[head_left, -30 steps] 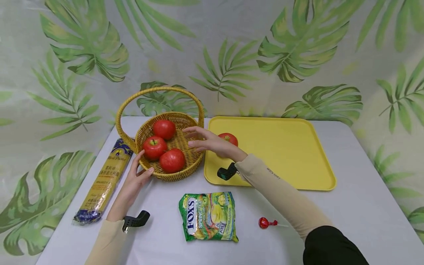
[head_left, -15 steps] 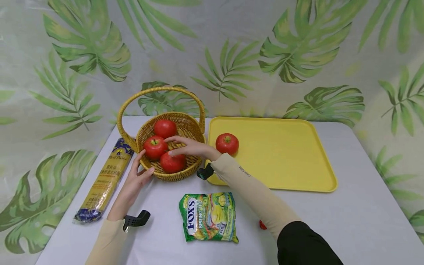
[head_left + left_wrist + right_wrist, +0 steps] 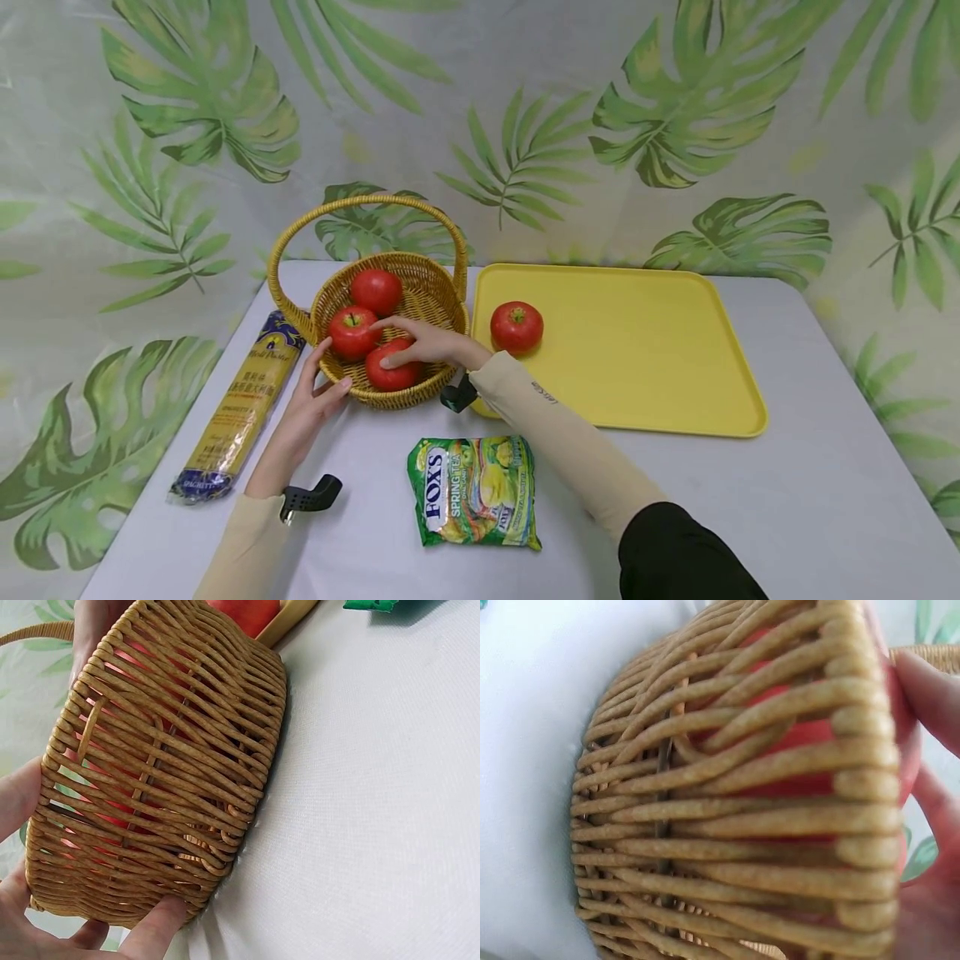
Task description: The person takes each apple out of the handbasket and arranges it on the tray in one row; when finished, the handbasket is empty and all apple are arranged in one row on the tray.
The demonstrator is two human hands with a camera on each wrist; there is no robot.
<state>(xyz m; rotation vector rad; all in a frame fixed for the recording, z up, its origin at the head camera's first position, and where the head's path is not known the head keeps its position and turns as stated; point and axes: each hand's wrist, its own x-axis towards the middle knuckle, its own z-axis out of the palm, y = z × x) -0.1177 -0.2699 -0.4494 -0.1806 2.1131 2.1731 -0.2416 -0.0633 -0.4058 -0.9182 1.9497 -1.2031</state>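
Note:
In the head view, a wicker basket (image 3: 393, 400) with a tall arched handle stands at the left rear of the table. Three red apples lie in it: a rear apple (image 3: 377, 292), a middle apple (image 3: 353, 333) with its stem up, and a front apple (image 3: 392, 371). My left hand (image 3: 300, 417) holds the basket's near-left side, thumb and index finger at the rim; the left wrist view shows other fingers (image 3: 159, 924) against the woven wall. My right hand (image 3: 427, 343) reaches over the right rim and grips the front apple, thumb on its top, fingers behind it.
A yellow tray (image 3: 637, 350) right of the basket bears one red fruit (image 3: 517, 327) at its left end. A spaghetti packet (image 3: 236, 408) lies left of the basket. In front is a green Fox's candy bag (image 3: 474, 492), beside the right sleeve (image 3: 570, 433).
My right hand has moved left and down from the basket's right rim onto the front apple. Its sleeve now covers the red lollipop and uncovers the tray's fruit. The left hand has stayed put.

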